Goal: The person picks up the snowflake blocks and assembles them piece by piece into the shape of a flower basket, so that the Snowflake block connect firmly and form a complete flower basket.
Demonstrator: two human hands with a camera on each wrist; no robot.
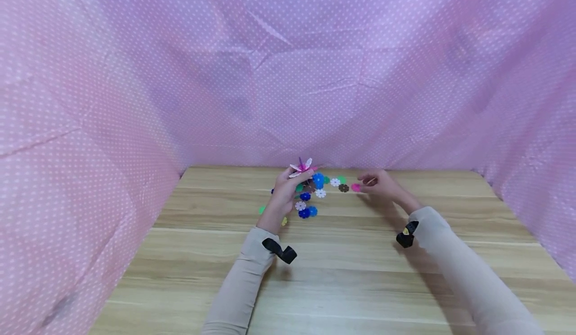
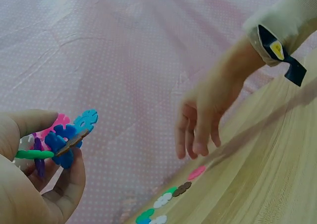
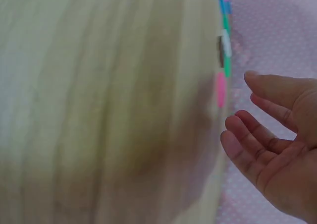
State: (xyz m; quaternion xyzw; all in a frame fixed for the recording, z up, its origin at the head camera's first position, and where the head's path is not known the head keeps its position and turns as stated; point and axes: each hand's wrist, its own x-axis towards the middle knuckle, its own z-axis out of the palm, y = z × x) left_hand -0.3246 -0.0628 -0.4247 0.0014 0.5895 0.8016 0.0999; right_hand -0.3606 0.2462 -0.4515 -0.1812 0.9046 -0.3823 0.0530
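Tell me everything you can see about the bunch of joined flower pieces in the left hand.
The cluster of flower pieces is several flat, scalloped discs, plastic by the look, slotted into each other at angles: pink, light blue, dark blue, green, purple, brown and white. The left hand holds it between thumb and curled fingers, raised above the wooden table near the pink dotted cloth. In the head view its pink and white pieces stick up above the fingers. No loose piece on the table touches it.

Bright even light, soft shadows, blurred right-wrist view
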